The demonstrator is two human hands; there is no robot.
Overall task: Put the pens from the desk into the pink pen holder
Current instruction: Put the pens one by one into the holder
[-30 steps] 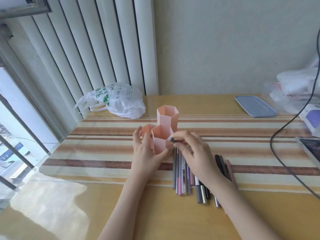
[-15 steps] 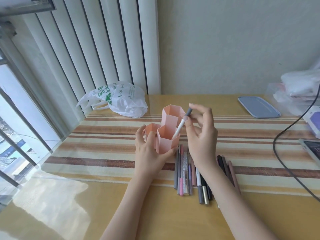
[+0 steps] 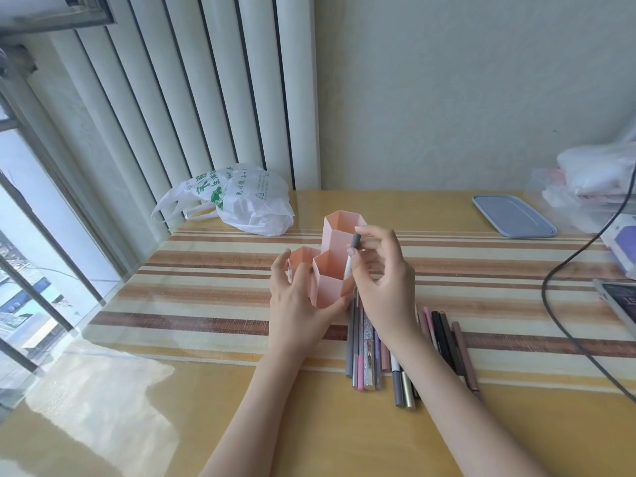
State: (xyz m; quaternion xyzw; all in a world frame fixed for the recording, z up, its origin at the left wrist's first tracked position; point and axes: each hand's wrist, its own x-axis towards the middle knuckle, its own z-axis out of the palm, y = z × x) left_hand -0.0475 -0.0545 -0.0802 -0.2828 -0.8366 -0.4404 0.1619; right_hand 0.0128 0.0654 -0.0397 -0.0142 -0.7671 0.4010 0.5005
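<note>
A pink pen holder (image 3: 327, 287) made of three hexagonal tubes stands on the striped mat. My left hand (image 3: 296, 304) grips its front tube from the left side. My right hand (image 3: 382, 280) pinches a white pen with a grey cap (image 3: 354, 244), held nearly upright, its lower end inside the front tube. Several loose pens (image 3: 371, 359) lie side by side on the desk just below my right hand, partly hidden by my wrist. More dark and pink pens (image 3: 447, 342) lie to the right of my forearm.
A white plastic bag (image 3: 247, 201) sits behind the holder on the left. A grey-blue lid (image 3: 512, 215) lies at the back right. A black cable (image 3: 564, 325) curves across the right side near a phone (image 3: 619, 301). The window is at the left.
My right hand lifted one pen off the row on the desk, raised it over the holder, and now has it upright with its tip lowered into the front tube. My left hand stayed on the holder.
</note>
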